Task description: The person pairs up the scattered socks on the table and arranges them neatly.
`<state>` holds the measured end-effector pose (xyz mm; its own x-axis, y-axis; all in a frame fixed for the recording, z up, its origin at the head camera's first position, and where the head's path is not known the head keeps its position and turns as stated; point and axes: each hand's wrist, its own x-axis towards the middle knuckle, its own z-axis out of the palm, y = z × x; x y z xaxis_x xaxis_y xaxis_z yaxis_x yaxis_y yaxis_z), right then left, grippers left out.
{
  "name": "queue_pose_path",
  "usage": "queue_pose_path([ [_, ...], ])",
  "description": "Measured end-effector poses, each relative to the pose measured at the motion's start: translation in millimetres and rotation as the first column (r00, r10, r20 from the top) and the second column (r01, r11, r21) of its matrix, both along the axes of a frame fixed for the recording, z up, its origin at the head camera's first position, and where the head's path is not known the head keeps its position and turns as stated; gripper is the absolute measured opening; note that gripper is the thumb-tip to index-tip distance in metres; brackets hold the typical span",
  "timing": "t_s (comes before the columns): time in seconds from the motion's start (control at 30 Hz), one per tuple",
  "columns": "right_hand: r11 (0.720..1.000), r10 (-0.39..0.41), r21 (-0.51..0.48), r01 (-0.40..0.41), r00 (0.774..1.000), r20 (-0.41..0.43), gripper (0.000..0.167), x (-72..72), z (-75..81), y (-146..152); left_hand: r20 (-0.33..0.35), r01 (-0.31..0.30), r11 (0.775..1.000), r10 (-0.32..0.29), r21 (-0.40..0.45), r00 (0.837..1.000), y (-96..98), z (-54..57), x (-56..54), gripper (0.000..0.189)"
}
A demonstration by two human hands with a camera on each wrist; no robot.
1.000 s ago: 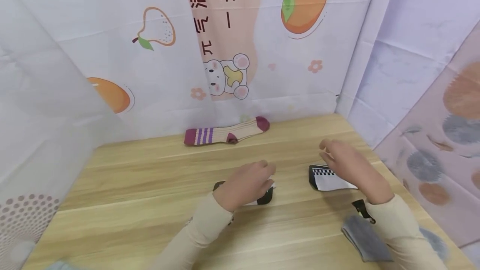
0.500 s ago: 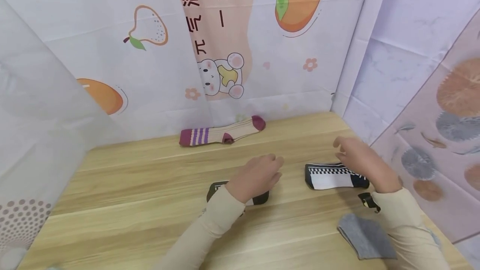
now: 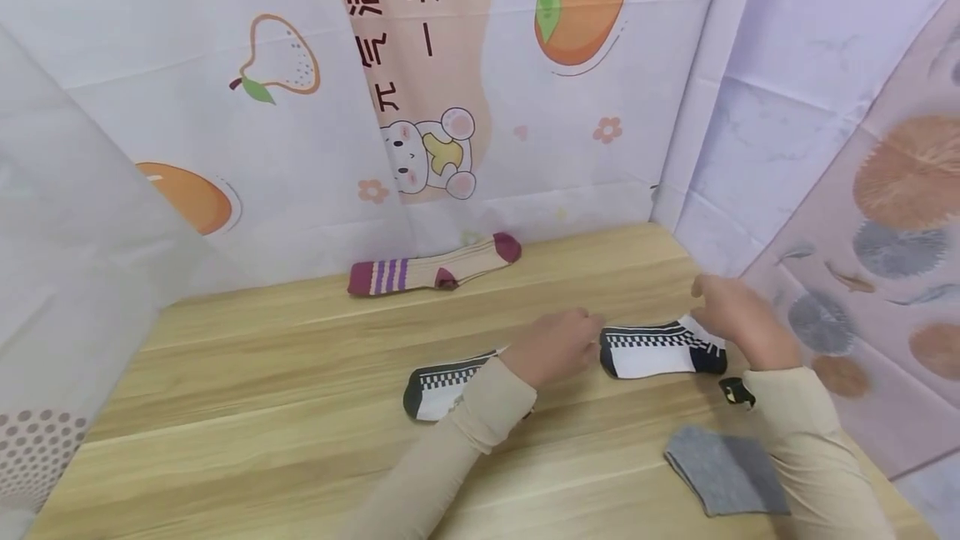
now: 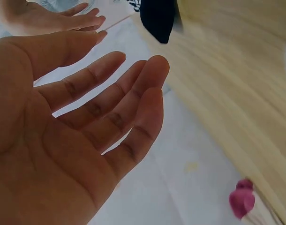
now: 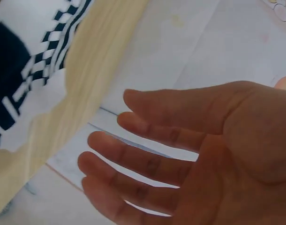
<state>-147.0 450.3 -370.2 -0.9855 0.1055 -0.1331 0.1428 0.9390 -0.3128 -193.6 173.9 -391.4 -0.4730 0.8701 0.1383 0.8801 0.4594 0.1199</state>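
Two white ankle socks with black toes and checkered bands lie flat on the wooden table. The right checkered sock (image 3: 652, 352) is between my hands, and the left checkered sock (image 3: 442, 386) is partly hidden under my left forearm. My left hand (image 3: 558, 346) hovers near the toe of the right sock, its fingers relaxed and holding nothing, as the left wrist view confirms. Over the other end of that sock is my right hand (image 3: 742, 317); in the right wrist view its fingers (image 5: 133, 150) are loosely bent, with nothing held.
A cream sock with maroon ends and purple stripes (image 3: 435, 265) lies along the back edge by the printed curtain (image 3: 300, 132). A folded grey sock (image 3: 727, 473) sits at the front right, beside my right sleeve. A small black piece (image 3: 737, 391) lies near the right cuff.
My left hand has moved right, off the left checkered sock toward the right one. My right hand has shifted right, uncovering more of the right sock. The view has turned slightly.
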Motion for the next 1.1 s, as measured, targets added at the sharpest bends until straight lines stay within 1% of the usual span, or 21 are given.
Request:
queue_pose_path([
  [0.07, 1.0, 0.003, -0.012, -0.002, 0.999, 0.034, 0.039, -1.3, -3.9, 2.1, 0.024, -0.013, 1.0, 0.013, -0.015, 1.0, 6.7, -3.0, -1.8, 0.017],
  [0.13, 1.0, 0.003, -0.026, -0.002, 0.998, 0.061, 0.038, -2.2, -7.3, 3.3, 0.042, -0.041, 0.999, 0.043, -0.028, 0.998, 12.2, -5.9, -2.7, 0.019],
  [0.23, 0.999, -0.006, -0.036, 0.008, 0.997, 0.073, 0.032, -1.9, -10.4, 6.6, 0.069, -0.123, 0.992, 0.125, -0.034, 0.99, 21.4, -11.4, -3.2, 0.016],
  [0.3, 0.999, -0.026, -0.029, 0.029, 0.995, 0.096, 0.029, -1.2, -11.3, 9.4, 0.083, -0.189, 0.981, 0.192, -0.043, 0.978, 27.7, -16.2, -3.2, 0.014],
  [0.37, 0.999, -0.044, -0.021, 0.048, 0.99, 0.137, 0.03, -0.7, -12.4, 12.6, 0.089, -0.252, 0.966, 0.257, -0.062, 0.962, 33.3, -21.3, -3.1, 0.015],
  [0.47, 0.997, -0.066, -0.02, 0.071, 0.977, 0.202, 0.032, -0.6, -15.3, 14.7, 0.092, -0.307, 0.947, 0.315, -0.089, 0.945, 38.6, -27.4, -2.5, 0.019],
  [0.57, 0.996, -0.036, -0.071, 0.051, 0.979, 0.199, 0.025, -0.7, -21.0, 13.1, 0.098, -0.318, 0.942, 0.328, -0.104, 0.939, 41.2, -32.7, -1.3, 0.028],
  [0.63, 0.994, -0.005, -0.106, 0.024, 0.985, 0.173, 0.02, -0.5, -25.3, 10.9, 0.089, -0.312, 0.943, 0.323, -0.119, 0.942, 42.7, -35.8, -0.5, 0.034],
  [0.7, 0.992, 0.028, -0.124, -0.01, 0.989, 0.147, 0.019, -0.2, -29.0, 8.9, 0.076, -0.302, 0.943, 0.315, -0.137, 0.946, 44.5, -38.6, 0.3, 0.037],
  [0.77, 0.992, 0.044, -0.12, -0.027, 0.99, 0.136, 0.02, -0.3, -32.1, 6.4, 0.062, -0.3, 0.941, 0.313, -0.154, 0.948, 44.6, -40.4, 1.3, 0.035],
  [0.8, 0.994, 0.05, -0.102, -0.036, 0.99, 0.129, 0.021, -0.6, -33.5, 5.9, 0.06, -0.298, 0.941, 0.311, -0.16, 0.949, 44.7, -40.8, 1.7, 0.033],
  [0.97, 0.995, 0.08, -0.065, -0.073, 0.992, 0.101, 0.018, -3.7, -35.8, 4.7, 0.041, -0.297, 0.934, 0.311, -0.197, 0.95, 43.1, -39.7, 2.5, 0.024],
  [1.1, 0.996, 0.077, -0.059, -0.072, 0.993, 0.093, 0.018, -6.8, -34.8, 7.2, 0.042, -0.295, 0.931, 0.311, -0.214, 0.95, 40.2, -39.1, 1.8, 0.02],
])
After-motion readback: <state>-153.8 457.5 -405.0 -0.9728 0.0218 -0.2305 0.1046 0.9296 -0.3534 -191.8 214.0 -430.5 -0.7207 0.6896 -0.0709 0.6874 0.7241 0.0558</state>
